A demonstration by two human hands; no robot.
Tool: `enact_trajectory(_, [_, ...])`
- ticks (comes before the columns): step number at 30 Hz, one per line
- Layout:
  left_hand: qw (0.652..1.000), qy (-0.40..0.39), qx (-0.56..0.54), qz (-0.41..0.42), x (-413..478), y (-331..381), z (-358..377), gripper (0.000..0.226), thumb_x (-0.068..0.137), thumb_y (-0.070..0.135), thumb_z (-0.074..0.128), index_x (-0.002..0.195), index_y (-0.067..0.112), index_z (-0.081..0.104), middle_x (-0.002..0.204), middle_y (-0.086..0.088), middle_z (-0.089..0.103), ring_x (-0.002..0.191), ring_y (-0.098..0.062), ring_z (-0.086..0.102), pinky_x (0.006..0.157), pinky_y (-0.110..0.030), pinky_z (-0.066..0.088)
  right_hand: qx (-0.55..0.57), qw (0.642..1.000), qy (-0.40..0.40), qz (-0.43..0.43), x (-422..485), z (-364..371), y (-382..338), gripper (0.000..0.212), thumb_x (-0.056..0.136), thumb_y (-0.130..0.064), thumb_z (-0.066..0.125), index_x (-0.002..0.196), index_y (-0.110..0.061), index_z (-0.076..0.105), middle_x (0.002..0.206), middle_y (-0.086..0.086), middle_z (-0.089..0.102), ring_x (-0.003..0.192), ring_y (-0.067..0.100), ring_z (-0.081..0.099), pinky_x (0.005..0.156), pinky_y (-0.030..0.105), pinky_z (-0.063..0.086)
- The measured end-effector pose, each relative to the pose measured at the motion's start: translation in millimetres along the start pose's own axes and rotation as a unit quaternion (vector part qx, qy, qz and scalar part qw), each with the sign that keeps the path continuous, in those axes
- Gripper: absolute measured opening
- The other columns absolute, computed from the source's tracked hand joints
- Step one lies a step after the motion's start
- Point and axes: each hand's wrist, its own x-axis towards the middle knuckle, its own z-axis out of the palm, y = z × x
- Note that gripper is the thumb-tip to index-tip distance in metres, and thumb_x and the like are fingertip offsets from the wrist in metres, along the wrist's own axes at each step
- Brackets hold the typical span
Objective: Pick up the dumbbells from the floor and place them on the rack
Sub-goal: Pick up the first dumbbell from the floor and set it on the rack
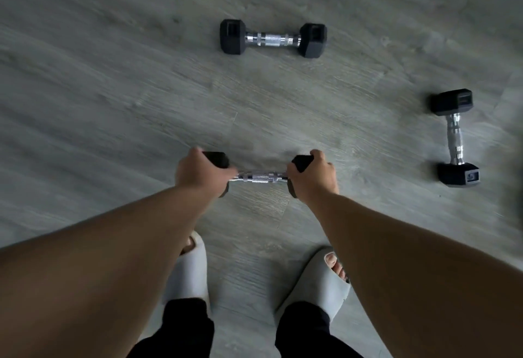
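Three black hex dumbbells with chrome handles are in view over a grey wood-look floor. The near dumbbell (pixel 259 177) lies crosswise just ahead of my feet. My left hand (pixel 199 172) grips its left head and my right hand (pixel 312 178) grips its right head; only the chrome handle and parts of the heads show. I cannot tell whether it rests on the floor or is lifted. A second dumbbell (pixel 273 38) lies crosswise farther ahead. A third dumbbell (pixel 454 138) lies lengthwise at the right. No rack is in view.
My feet in pale slides (pixel 188 270) stand on the floor (pixel 113 89) just behind the near dumbbell, with black trouser legs below. Open floor stretches to the left and between the dumbbells. A dark blur sits at the right edge.
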Motion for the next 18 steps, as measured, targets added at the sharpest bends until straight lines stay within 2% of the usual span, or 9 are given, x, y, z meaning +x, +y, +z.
enact_trajectory(4, [0.991, 0.020, 0.081, 0.107, -24.5, 52.8, -73.6, 0.070, 0.066, 0.041, 0.088, 0.120, 0.007, 0.059, 0.113, -0.018, 0.069, 0.103, -0.039, 0.067, 0.079, -0.038, 0.052, 0.135, 0.988, 0.008, 0.067, -52.3, -27.8, -19.4, 0.070, 0.088, -0.045, 0.067, 0.148, -0.022, 0.042, 0.129, 0.017, 0.056, 0.106, 0.038, 0.065, 0.085, 0.056, 0.060])
enact_trajectory(8, [0.971, 0.038, 0.138, 0.191, -64.1, 115.3, -158.7, 0.081, 0.061, 0.043, 0.091, 0.126, 0.010, 0.055, 0.116, -0.018, 0.069, 0.104, -0.041, 0.067, 0.081, -0.041, 0.056, 0.262, 0.958, 0.038, 0.112, -114.9, -68.8, -55.2, 0.074, 0.085, -0.046, 0.071, 0.148, -0.018, 0.043, 0.134, 0.019, 0.058, 0.115, 0.040, 0.063, 0.092, 0.056, 0.057])
enact_trajectory(12, [0.950, 0.044, 0.167, 0.261, -112.1, 186.1, -248.5, 0.075, 0.059, 0.043, 0.090, 0.121, 0.015, 0.058, 0.111, -0.013, 0.071, 0.099, -0.038, 0.068, 0.080, -0.041, 0.057, 0.368, 0.917, 0.067, 0.142, -172.9, -124.0, -103.3, 0.080, 0.082, -0.047, 0.076, 0.147, -0.016, 0.043, 0.136, 0.019, 0.057, 0.121, 0.041, 0.060, 0.096, 0.057, 0.055])
enact_trajectory(18, [0.912, 0.075, 0.200, 0.350, -188.7, 293.0, -375.2, 0.072, 0.060, 0.044, 0.088, 0.120, 0.018, 0.057, 0.105, -0.008, 0.071, 0.094, -0.035, 0.069, 0.071, -0.035, 0.052, 0.465, 0.867, 0.112, 0.139, -244.6, -239.8, -182.1, 0.081, 0.080, -0.044, 0.079, 0.147, -0.015, 0.045, 0.135, 0.018, 0.058, 0.122, 0.039, 0.060, 0.096, 0.056, 0.055])
